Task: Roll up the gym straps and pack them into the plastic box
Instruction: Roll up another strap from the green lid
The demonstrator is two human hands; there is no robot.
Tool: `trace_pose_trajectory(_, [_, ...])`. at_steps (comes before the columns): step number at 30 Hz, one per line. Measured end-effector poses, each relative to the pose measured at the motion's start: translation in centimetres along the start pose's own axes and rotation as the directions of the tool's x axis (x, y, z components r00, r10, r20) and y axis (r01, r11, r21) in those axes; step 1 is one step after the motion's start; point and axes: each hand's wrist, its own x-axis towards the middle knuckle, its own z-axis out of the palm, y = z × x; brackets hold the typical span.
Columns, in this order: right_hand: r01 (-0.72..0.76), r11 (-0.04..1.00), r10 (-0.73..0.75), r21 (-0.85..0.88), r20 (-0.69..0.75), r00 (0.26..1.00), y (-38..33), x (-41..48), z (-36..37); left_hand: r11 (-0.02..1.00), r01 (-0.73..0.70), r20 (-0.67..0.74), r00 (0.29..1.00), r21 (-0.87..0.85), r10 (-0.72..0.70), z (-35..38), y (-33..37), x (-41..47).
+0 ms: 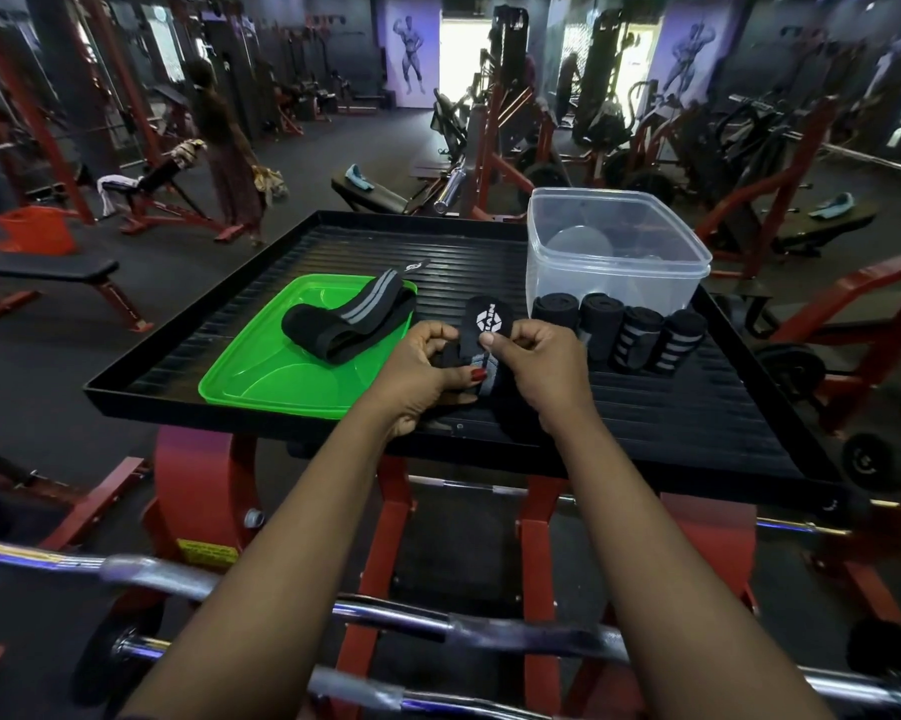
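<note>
Four rolled straps (600,317), one unrolled strap (349,319) and one logo strap (487,319) are counted, six in all. The last is gripped by two hands, one left hand (417,366) and one right hand (542,366). One plastic box (614,283), one green lid (261,366) and one black tray (698,407) are shown. Two wall posters (412,54) and one bystander (227,148) are seen behind.

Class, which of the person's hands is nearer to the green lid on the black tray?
Left. The left hand sits beside the right edge of the green lid; the right hand is farther right, across the strap both hold.
</note>
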Motion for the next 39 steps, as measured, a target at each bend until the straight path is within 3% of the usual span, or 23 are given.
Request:
trace_pose_trajectory(6, [-0.127,0.975,0.118,0.182,0.057,0.991,-0.3,-0.1,0.6,0.991,-0.131,0.019,0.991,0.030,0.130,0.0,-0.1,-0.1])
trace_pose_trajectory(9, [-0.068,0.993,0.064,0.097,0.044,0.997,-0.2,0.0,0.6,0.993,-0.113,0.047,0.993,0.030,0.112,0.0,0.0,-0.1])
trace_pose_trajectory(15, [0.042,0.990,-0.046,-0.134,-0.027,0.999,-0.5,-0.3,0.6,0.984,0.103,0.079,0.993,-0.144,-0.092,-0.2,0.4,0.2])
trace_pose_trajectory(24, [0.132,0.986,-0.133,-0.105,0.000,0.991,-0.1,-0.5,1.3,0.989,0.086,-0.012,0.996,-0.120,-0.088,-0.3,0.6,0.2])
trace_pose_trajectory(27, [0.039,0.998,-0.040,0.053,0.015,0.999,-0.1,-0.4,1.1,0.994,0.074,-0.006,0.997,-0.087,-0.074,-0.2,0.5,0.1])
trace_pose_trajectory(34, [-0.090,0.989,0.095,0.119,-0.038,0.995,-0.1,-0.4,0.8,0.998,-0.054,0.021,0.998,-0.031,0.054,0.2,0.3,-0.5])
trace_pose_trajectory(39, [-0.283,0.913,0.250,0.295,0.143,0.957,-0.4,-0.3,0.5,0.976,-0.200,0.068,0.978,0.084,0.195,-0.2,0.2,-0.4])
